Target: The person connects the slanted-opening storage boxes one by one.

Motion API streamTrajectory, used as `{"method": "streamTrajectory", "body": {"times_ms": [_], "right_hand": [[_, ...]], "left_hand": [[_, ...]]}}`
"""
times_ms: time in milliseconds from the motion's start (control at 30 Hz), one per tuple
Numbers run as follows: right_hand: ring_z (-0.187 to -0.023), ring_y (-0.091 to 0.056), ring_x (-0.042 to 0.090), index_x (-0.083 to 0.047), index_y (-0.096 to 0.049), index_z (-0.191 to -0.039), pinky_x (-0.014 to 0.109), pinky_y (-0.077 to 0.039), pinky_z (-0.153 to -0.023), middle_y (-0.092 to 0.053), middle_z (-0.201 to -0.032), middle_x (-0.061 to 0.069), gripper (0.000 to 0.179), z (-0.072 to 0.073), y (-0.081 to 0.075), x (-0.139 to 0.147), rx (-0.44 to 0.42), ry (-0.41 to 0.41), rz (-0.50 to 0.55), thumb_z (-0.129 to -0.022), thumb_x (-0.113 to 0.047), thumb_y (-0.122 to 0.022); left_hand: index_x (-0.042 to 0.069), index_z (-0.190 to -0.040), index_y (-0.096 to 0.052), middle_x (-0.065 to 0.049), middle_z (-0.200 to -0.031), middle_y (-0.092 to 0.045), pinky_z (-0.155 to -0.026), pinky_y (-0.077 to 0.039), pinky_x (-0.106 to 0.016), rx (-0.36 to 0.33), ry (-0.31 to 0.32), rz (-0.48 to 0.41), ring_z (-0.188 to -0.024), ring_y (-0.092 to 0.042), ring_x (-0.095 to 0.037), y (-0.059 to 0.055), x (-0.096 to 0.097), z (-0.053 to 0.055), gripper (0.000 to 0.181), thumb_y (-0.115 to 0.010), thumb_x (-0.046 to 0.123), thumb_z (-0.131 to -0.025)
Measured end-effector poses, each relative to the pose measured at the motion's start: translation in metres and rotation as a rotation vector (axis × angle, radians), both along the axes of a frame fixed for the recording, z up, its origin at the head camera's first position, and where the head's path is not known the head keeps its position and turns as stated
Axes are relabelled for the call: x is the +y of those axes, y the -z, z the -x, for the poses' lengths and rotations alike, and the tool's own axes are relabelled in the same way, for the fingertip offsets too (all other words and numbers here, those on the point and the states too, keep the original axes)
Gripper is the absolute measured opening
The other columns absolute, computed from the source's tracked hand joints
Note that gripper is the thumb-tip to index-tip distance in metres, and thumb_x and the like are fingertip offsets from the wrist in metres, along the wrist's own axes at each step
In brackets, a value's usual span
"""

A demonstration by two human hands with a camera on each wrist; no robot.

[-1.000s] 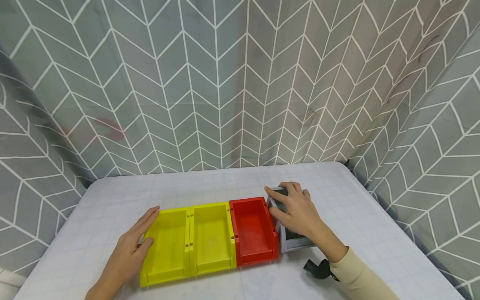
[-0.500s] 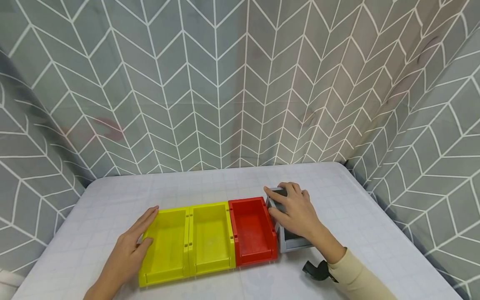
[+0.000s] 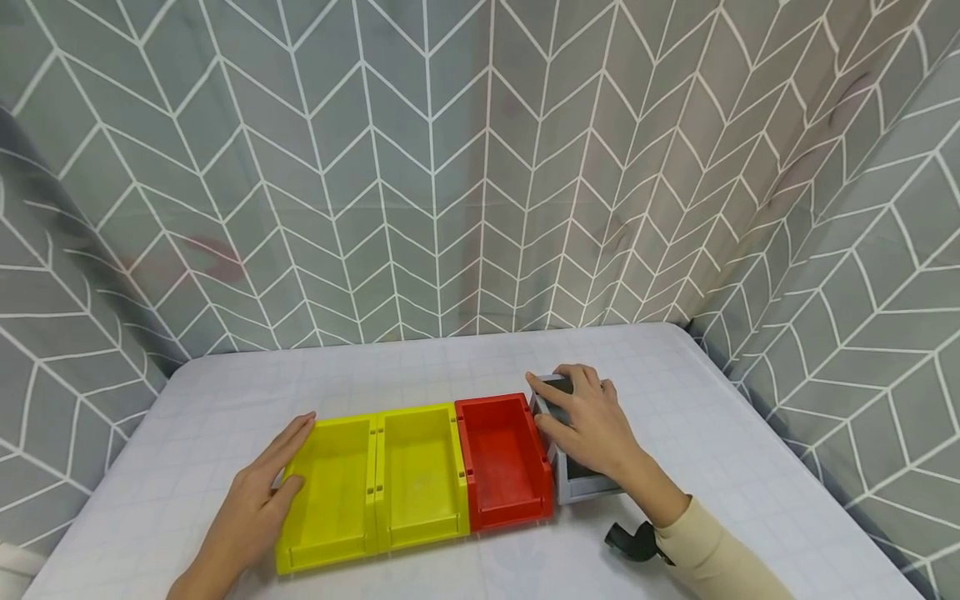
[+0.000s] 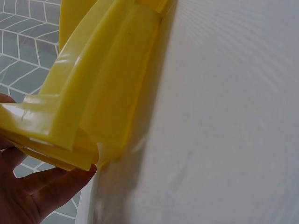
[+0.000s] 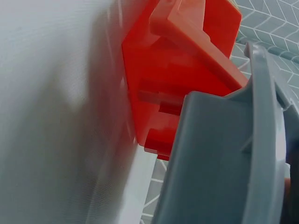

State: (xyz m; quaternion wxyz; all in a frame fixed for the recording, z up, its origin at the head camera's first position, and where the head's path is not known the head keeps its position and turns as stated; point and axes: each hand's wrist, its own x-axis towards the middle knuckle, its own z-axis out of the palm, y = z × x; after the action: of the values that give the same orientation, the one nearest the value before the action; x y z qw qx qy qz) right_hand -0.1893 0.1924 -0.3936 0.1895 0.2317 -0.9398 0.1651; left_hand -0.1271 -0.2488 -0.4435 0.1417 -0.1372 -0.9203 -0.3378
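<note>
Two yellow plastic storage bins stand side by side in the head view, the left one [image 3: 333, 483] and the middle one [image 3: 422, 475]. A red bin [image 3: 501, 458] adjoins them on the right. My left hand [image 3: 251, 496] holds the left yellow bin's outer wall, fingers along the outside and thumb over the rim; fingertips touch its yellow edge [image 4: 56, 154] in the left wrist view. With fingers spread across the top, my right hand [image 3: 596, 425] grips a grey bin [image 3: 592, 486] set at a slight angle against the red one. Red tabs [image 5: 161, 142] show beside the grey wall [image 5: 210, 154] in the right wrist view.
Under the bins lies a white cloth-covered table [image 3: 450, 367]. A grey curtain [image 3: 420, 167] with white chevron lines surrounds it at the back and sides. Beside my right sleeve [image 3: 712, 546] is a black curved piece [image 3: 633, 542].
The whole scene shifts slightly left in the head view. Both hands keep their places on the bins, and the bins stay in their row.
</note>
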Motion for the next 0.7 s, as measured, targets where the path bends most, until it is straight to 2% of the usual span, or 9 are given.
{"method": "streamTrajectory", "body": {"times_ms": [167,400,700], "right_hand": [[-0.131,-0.044,0.04,-0.023,-0.064,-0.146,0.065,-0.042,-0.094,-0.055,-0.139,0.022,0.052,-0.0009,0.0006,-0.001,-0.006,0.008,-0.007,-0.095,-0.031,-0.06],[-0.13,-0.044,0.041,-0.022,-0.065,-0.145,0.067,-0.042,-0.093,-0.055,-0.138,0.023,0.051,-0.0009,-0.0007,-0.0018,0.004,0.004,-0.035,-0.095,-0.031,-0.061],[-0.13,-0.044,0.041,-0.021,-0.064,-0.146,0.067,-0.042,-0.094,-0.054,-0.138,0.023,0.051,-0.002,0.0001,-0.0014,-0.002,-0.001,-0.034,-0.096,-0.03,-0.061]], "left_hand": [[0.012,-0.162,-0.038,-0.008,-0.166,-0.034,-0.116,-0.016,-0.012,0.001,-0.001,0.003,-0.148,-0.036,-0.037,-0.0005,0.0001,0.0009,0.067,-0.056,-0.002,-0.099],[0.011,-0.162,-0.039,-0.008,-0.166,-0.035,-0.11,-0.012,-0.003,0.014,0.005,-0.003,-0.148,-0.037,-0.038,-0.0003,0.0006,0.0006,0.068,-0.056,-0.005,-0.097],[0.01,-0.161,-0.039,-0.008,-0.165,-0.035,-0.108,-0.012,-0.002,0.024,0.01,-0.001,-0.147,-0.037,-0.038,0.0002,0.0004,0.0004,0.068,-0.056,-0.005,-0.097]]}}
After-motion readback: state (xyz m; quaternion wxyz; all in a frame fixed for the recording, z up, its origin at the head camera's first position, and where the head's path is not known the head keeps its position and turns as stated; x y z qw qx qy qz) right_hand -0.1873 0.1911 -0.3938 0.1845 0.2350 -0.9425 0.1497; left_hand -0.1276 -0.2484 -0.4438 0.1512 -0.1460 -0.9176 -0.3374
